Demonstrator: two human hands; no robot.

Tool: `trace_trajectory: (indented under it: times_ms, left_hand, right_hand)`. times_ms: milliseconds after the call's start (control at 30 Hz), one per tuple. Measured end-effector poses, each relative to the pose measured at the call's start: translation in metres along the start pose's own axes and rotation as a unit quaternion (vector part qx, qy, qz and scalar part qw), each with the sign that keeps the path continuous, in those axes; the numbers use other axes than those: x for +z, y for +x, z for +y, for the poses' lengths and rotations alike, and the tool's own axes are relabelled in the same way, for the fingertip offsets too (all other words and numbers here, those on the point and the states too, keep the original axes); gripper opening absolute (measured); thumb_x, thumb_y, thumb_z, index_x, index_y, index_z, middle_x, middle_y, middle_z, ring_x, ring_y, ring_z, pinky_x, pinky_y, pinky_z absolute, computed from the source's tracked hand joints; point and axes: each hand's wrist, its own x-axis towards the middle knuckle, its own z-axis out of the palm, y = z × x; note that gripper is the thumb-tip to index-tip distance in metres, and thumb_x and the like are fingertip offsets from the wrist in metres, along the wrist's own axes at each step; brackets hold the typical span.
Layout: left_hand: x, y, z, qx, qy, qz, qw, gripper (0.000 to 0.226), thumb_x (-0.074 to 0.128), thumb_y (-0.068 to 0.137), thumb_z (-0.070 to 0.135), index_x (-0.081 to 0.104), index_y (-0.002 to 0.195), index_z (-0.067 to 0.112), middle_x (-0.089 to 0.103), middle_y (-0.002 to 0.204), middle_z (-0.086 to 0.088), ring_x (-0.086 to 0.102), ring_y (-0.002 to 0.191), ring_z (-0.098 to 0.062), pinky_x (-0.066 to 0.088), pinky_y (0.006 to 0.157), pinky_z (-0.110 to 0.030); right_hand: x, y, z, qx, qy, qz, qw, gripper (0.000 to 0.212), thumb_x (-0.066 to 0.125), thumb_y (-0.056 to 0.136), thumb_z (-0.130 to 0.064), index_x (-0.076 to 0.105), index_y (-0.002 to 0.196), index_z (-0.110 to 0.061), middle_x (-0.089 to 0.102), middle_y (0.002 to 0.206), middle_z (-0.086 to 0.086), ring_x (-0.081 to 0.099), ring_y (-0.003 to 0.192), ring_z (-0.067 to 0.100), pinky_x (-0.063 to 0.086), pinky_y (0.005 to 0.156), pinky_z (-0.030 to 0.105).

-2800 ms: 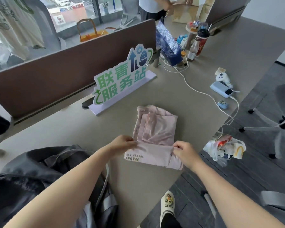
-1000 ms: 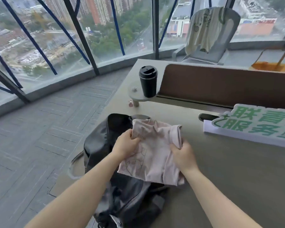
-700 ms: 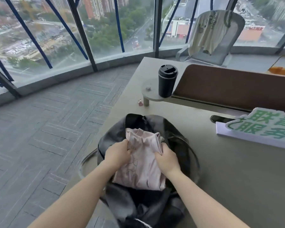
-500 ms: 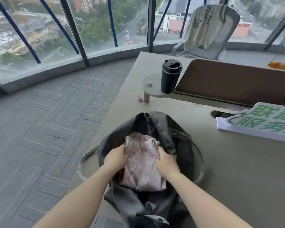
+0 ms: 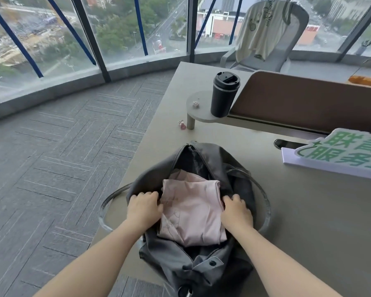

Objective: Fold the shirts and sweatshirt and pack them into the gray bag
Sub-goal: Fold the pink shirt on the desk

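We see the beige desk point(image 5: 308, 221) with the gray bag point(image 5: 201, 269) lying unzipped near its left edge, the folded pink shirt point(image 5: 193, 211) sitting in the bag's opening. Our left hand point(image 5: 144, 207) and right hand point(image 5: 236, 211) curl around the shirt's opposite sides. A black lidded tumbler point(image 5: 223, 95) stands upright on a small round shelf beyond.

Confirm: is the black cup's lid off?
No, the black cup on the small round shelf has its lid seated on top.
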Motion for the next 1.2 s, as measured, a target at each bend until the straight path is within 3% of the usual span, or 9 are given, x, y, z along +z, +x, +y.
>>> trace_trajectory:
  times_ms: [167, 267, 433, 567, 733, 867, 1000, 1100, 1200]
  left_hand:
    - [0.008, -0.012, 0.004, 0.137, -0.060, 0.061, 0.987, 0.039, 0.062, 0.069, 0.038, 0.054, 0.104, 0.024, 0.056, 0.111, 0.001, 0.060, 0.094, -0.031, 0.050, 0.068, -0.039]
    - [0.008, -0.014, 0.020, 0.238, 0.040, 0.058, 0.969, 0.058, 0.070, 0.058, 0.046, 0.061, 0.114, 0.034, 0.054, 0.136, -0.002, 0.058, 0.118, -0.032, 0.052, 0.089, -0.044]
    - [0.004, -0.004, 0.055, 0.298, 0.137, -0.092, 0.940, 0.093, 0.067, 0.075, 0.054, 0.014, 0.150, 0.041, -0.011, 0.162, -0.005, 0.002, 0.148, -0.034, 0.005, 0.119, -0.051]
    - [0.011, -0.002, 0.087, 0.257, 0.039, -0.202, 0.944, 0.099, 0.063, 0.076, 0.063, -0.002, 0.149, 0.046, -0.010, 0.162, -0.003, 0.022, 0.141, -0.038, 0.032, 0.110, -0.048]
    - [0.022, -0.001, 0.105, 0.200, 0.091, -0.218, 0.951, 0.090, 0.057, 0.077, 0.068, 0.000, 0.145, 0.054, -0.006, 0.162, -0.004, 0.010, 0.142, -0.049, 0.036, 0.104, -0.055]
    - [0.015, 0.000, 0.099, 0.240, 0.145, -0.197, 0.939, 0.076, 0.048, 0.081, 0.072, 0.014, 0.145, 0.050, 0.015, 0.159, -0.008, 0.031, 0.135, -0.043, 0.033, 0.103, -0.053]
    - [-0.020, -0.001, 0.067, 0.295, 0.195, -0.114, 0.928, 0.032, 0.046, 0.093, 0.039, 0.059, 0.120, 0.026, 0.060, 0.124, -0.001, 0.053, 0.114, -0.029, 0.033, 0.100, -0.042]
    - [-0.041, -0.005, 0.036, 0.260, 0.222, -0.044, 0.939, 0.032, 0.048, 0.086, 0.013, 0.058, 0.116, 0.018, 0.060, 0.115, -0.003, 0.052, 0.111, -0.028, 0.035, 0.089, -0.039]
    - [-0.044, -0.007, 0.006, 0.183, 0.226, -0.047, 0.956, 0.040, 0.046, 0.086, 0.014, 0.050, 0.126, 0.018, 0.051, 0.128, -0.004, 0.043, 0.123, -0.030, 0.034, 0.098, -0.044]
  right_hand:
    - [0.007, -0.001, 0.006, 0.086, 0.134, 0.021, 0.987, 0.054, 0.053, 0.091, -0.024, 0.029, 0.139, -0.026, 0.051, 0.127, 0.012, 0.053, 0.111, 0.033, 0.046, 0.078, 0.037]
    - [0.008, 0.000, 0.012, 0.086, 0.195, 0.046, 0.976, 0.042, 0.051, 0.092, -0.016, 0.039, 0.131, -0.026, 0.065, 0.105, 0.011, 0.062, 0.091, 0.032, 0.048, 0.069, 0.035]
    - [-0.002, -0.005, 0.025, 0.062, 0.272, 0.087, 0.956, 0.037, 0.053, 0.093, -0.014, 0.047, 0.129, -0.020, 0.056, 0.070, -0.002, 0.055, 0.072, 0.023, 0.041, 0.064, 0.034]
    - [-0.012, -0.017, 0.034, 0.031, 0.297, 0.101, 0.949, 0.043, 0.052, 0.093, -0.011, 0.049, 0.136, -0.018, 0.052, 0.064, -0.006, 0.051, 0.070, 0.020, 0.035, 0.065, 0.033]
    - [-0.027, -0.027, 0.054, 0.057, 0.337, 0.120, 0.932, 0.038, 0.045, 0.092, -0.008, 0.057, 0.128, -0.016, 0.063, 0.084, -0.001, 0.056, 0.084, 0.024, 0.040, 0.072, 0.032]
    - [-0.045, -0.030, 0.068, 0.073, 0.361, 0.147, 0.918, 0.037, 0.043, 0.091, -0.005, 0.060, 0.123, -0.015, 0.069, 0.106, 0.006, 0.059, 0.095, 0.028, 0.043, 0.076, 0.033]
    - [-0.050, -0.032, 0.064, 0.053, 0.294, 0.087, 0.950, 0.032, 0.044, 0.089, -0.010, 0.052, 0.117, -0.025, 0.064, 0.088, 0.001, 0.058, 0.077, 0.021, 0.045, 0.065, 0.036]
    - [-0.048, -0.037, 0.048, 0.033, 0.219, 0.092, 0.971, 0.039, 0.049, 0.091, -0.018, 0.043, 0.128, -0.029, 0.061, 0.103, 0.000, 0.058, 0.086, 0.026, 0.042, 0.063, 0.035]
    - [-0.039, -0.042, 0.025, -0.090, 0.059, 0.213, 0.971, 0.045, 0.066, 0.080, -0.013, 0.056, 0.123, -0.021, 0.055, 0.112, 0.007, 0.055, 0.099, 0.033, 0.048, 0.071, 0.040]
